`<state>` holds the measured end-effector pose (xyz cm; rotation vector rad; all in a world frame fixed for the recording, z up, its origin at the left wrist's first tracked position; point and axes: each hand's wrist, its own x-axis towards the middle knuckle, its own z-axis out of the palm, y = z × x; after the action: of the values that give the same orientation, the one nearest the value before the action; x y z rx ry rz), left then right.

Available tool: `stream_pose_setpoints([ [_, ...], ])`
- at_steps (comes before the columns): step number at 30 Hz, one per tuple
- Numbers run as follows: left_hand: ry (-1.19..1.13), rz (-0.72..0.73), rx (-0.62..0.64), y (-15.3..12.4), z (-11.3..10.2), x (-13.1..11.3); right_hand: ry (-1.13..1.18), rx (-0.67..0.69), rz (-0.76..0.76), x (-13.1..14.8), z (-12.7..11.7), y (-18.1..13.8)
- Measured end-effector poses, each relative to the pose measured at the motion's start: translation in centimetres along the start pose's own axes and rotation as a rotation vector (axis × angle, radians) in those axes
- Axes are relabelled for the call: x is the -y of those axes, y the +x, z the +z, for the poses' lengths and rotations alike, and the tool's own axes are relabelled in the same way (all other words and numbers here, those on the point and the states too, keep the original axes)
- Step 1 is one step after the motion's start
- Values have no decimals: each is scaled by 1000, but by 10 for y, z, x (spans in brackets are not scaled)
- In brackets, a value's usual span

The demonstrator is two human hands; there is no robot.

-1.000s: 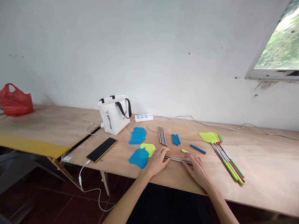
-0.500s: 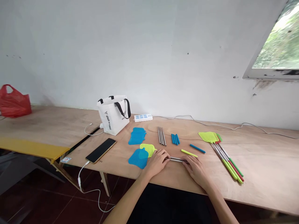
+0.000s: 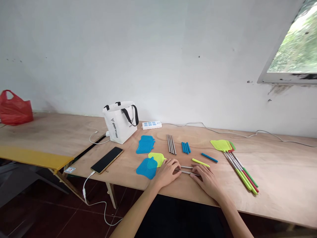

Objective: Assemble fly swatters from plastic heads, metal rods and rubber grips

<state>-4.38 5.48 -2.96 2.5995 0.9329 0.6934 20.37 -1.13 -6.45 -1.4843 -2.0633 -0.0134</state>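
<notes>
"STUDIO" on the white tote bag [image 3: 121, 127]

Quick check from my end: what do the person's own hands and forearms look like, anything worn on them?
The left hand and right hand are ungloved; I see no watch or bracelet. The forearms show no sleeves. Between them is black, apparently clothing.
</notes>
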Motion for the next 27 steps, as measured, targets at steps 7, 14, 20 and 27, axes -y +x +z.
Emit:
stream_pose_setpoints([
  [7,-3,-5,-6,1,2,2,45,11,-10,-4,2,1],
  [14,-16,-6,-13,2,2,3,39,-48,-19,-5,2,1],
  [20,5,-21,-31,0,0,2,-146,-228,190,-26,-1,-1],
  [27,-37,71,15,-2,-2,0,-265,-42,408,-67,2,-14],
])
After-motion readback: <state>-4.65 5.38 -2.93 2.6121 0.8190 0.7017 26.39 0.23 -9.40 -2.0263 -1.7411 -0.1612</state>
